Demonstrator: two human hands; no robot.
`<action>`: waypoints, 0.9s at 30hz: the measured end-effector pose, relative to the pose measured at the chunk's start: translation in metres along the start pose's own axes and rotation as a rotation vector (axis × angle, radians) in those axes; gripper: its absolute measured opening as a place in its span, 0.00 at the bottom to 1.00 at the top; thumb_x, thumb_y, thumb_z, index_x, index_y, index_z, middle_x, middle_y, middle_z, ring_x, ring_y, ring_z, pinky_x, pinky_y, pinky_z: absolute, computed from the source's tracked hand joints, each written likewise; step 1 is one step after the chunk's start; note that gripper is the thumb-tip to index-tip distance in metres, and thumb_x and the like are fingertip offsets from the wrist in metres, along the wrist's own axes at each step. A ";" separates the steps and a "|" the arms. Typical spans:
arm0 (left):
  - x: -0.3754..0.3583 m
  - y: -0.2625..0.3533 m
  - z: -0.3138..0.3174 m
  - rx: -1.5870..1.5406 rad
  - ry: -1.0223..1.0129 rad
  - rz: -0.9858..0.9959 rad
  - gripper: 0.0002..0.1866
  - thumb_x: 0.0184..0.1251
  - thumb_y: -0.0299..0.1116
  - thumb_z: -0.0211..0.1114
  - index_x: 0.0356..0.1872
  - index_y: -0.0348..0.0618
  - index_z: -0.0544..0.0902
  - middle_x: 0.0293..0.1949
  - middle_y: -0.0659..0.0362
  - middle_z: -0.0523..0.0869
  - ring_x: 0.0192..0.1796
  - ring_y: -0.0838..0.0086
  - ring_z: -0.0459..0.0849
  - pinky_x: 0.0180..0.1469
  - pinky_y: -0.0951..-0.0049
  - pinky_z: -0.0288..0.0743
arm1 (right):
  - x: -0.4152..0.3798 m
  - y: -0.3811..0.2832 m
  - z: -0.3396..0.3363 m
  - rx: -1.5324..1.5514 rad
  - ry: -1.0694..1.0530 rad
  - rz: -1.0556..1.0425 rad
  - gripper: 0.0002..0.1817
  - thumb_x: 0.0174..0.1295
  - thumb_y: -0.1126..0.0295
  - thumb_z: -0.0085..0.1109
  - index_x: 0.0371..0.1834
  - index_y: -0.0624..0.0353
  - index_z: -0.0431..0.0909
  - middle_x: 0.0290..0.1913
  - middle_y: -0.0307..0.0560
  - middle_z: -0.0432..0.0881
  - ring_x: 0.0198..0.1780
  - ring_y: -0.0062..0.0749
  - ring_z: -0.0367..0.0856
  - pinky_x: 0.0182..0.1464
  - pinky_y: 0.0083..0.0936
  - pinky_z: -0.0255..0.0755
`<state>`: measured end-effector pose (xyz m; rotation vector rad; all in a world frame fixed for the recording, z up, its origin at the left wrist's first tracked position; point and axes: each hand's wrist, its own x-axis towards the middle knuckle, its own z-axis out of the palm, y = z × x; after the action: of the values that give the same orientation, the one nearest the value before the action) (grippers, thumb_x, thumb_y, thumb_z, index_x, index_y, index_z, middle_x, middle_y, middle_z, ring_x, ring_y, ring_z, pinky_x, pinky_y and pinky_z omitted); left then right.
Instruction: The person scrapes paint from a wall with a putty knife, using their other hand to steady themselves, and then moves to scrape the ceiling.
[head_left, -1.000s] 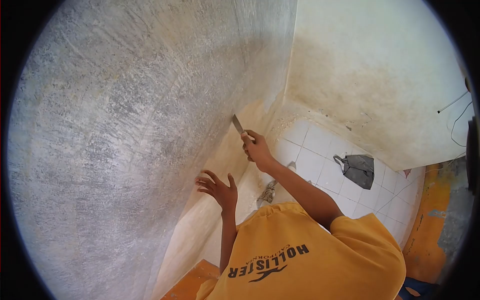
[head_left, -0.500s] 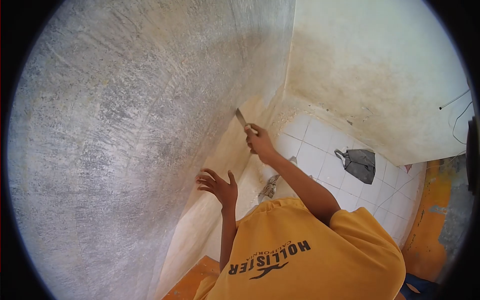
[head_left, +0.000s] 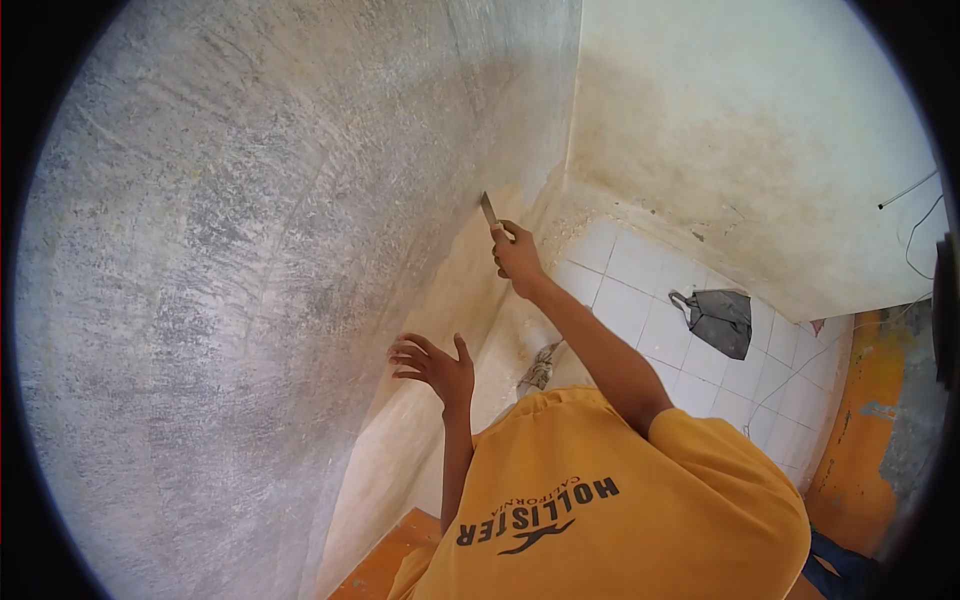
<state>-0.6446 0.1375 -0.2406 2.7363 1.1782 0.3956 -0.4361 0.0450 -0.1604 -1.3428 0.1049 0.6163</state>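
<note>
A scraper with a narrow metal blade is in my right hand, fingers wrapped round its handle. Its tip is at the wall, along the border between the rough grey surface and a smoother beige band. Lower down, my left hand is raised beside the same wall with its fingers spread and holds nothing. The fingertips overlap the edge of the grey area in this view.
A second, stained pale wall meets this one at a corner. On the white tiled floor lies a dark grey bag, with crumbs along the wall base. Thin cables hang at the right, above an orange-painted surface.
My right hand has moved the scraper a little upward in view along the wall border. My left hand stays nearly where it was, still spread.
</note>
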 end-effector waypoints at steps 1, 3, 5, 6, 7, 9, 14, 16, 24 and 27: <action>0.004 0.000 -0.002 -0.010 0.013 0.010 0.55 0.71 0.61 0.54 0.78 0.26 0.36 0.74 0.20 0.30 0.76 0.20 0.27 0.69 0.19 0.27 | 0.003 -0.009 -0.001 0.048 -0.036 -0.003 0.22 0.75 0.55 0.56 0.64 0.57 0.74 0.23 0.32 0.68 0.21 0.16 0.61 0.21 0.19 0.56; 0.006 -0.003 0.000 -0.018 -0.003 -0.002 0.55 0.71 0.61 0.54 0.78 0.26 0.36 0.75 0.20 0.30 0.75 0.20 0.27 0.69 0.19 0.27 | -0.025 -0.008 0.004 0.017 -0.080 0.020 0.23 0.75 0.54 0.56 0.62 0.59 0.73 0.23 0.32 0.67 0.21 0.15 0.60 0.21 0.19 0.54; 0.009 -0.002 0.004 -0.013 -0.011 -0.012 0.56 0.71 0.62 0.54 0.78 0.26 0.36 0.75 0.20 0.30 0.75 0.20 0.26 0.69 0.19 0.26 | -0.044 -0.010 0.008 0.000 -0.148 0.088 0.23 0.75 0.54 0.56 0.61 0.60 0.73 0.23 0.31 0.66 0.21 0.14 0.60 0.21 0.19 0.54; 0.010 -0.001 0.005 -0.002 -0.008 -0.016 0.56 0.71 0.62 0.54 0.77 0.25 0.36 0.75 0.20 0.30 0.75 0.20 0.26 0.69 0.19 0.26 | -0.037 -0.007 0.012 -0.001 -0.043 0.065 0.22 0.75 0.53 0.56 0.60 0.60 0.74 0.23 0.31 0.65 0.21 0.14 0.58 0.20 0.19 0.53; 0.007 -0.001 0.005 0.013 -0.010 -0.024 0.56 0.71 0.62 0.54 0.77 0.25 0.36 0.75 0.20 0.30 0.75 0.20 0.26 0.69 0.20 0.26 | -0.022 -0.002 0.005 0.034 -0.055 0.059 0.22 0.75 0.53 0.56 0.60 0.59 0.74 0.23 0.31 0.65 0.21 0.14 0.59 0.20 0.19 0.53; 0.004 0.002 0.005 0.026 -0.004 -0.016 0.56 0.71 0.62 0.54 0.77 0.24 0.36 0.75 0.20 0.30 0.75 0.20 0.25 0.69 0.20 0.26 | 0.005 -0.006 -0.008 0.106 -0.080 0.046 0.23 0.75 0.52 0.56 0.62 0.57 0.74 0.24 0.31 0.66 0.21 0.14 0.60 0.20 0.19 0.53; 0.010 0.006 0.005 0.049 0.020 -0.016 0.54 0.72 0.62 0.52 0.75 0.19 0.42 0.73 0.17 0.39 0.73 0.16 0.34 0.68 0.18 0.29 | -0.057 0.004 0.021 -0.250 -0.015 -0.171 0.22 0.76 0.55 0.53 0.64 0.58 0.76 0.24 0.36 0.73 0.24 0.18 0.69 0.25 0.21 0.63; 0.011 0.007 0.003 0.057 0.008 -0.031 0.54 0.72 0.62 0.52 0.75 0.19 0.43 0.73 0.17 0.39 0.73 0.16 0.35 0.68 0.18 0.29 | -0.066 0.012 0.033 -0.295 0.028 -0.313 0.22 0.76 0.55 0.53 0.63 0.59 0.77 0.24 0.37 0.74 0.25 0.19 0.70 0.27 0.22 0.65; 0.010 0.004 0.007 0.092 0.034 -0.005 0.52 0.72 0.61 0.51 0.74 0.18 0.45 0.72 0.17 0.44 0.72 0.16 0.41 0.67 0.18 0.32 | -0.071 0.028 0.041 -0.356 0.101 -0.639 0.22 0.77 0.58 0.52 0.65 0.61 0.75 0.27 0.42 0.76 0.29 0.20 0.71 0.33 0.24 0.68; 0.011 0.002 0.003 0.131 0.023 0.021 0.51 0.72 0.60 0.52 0.75 0.20 0.46 0.72 0.20 0.46 0.72 0.17 0.43 0.67 0.18 0.33 | -0.045 0.036 0.028 -0.400 0.104 -0.413 0.21 0.77 0.57 0.51 0.63 0.60 0.76 0.27 0.41 0.75 0.27 0.20 0.71 0.31 0.23 0.68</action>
<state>-0.6354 0.1444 -0.2407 2.8649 1.2240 0.3661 -0.4984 0.0581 -0.1663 -1.7226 -0.2193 0.2208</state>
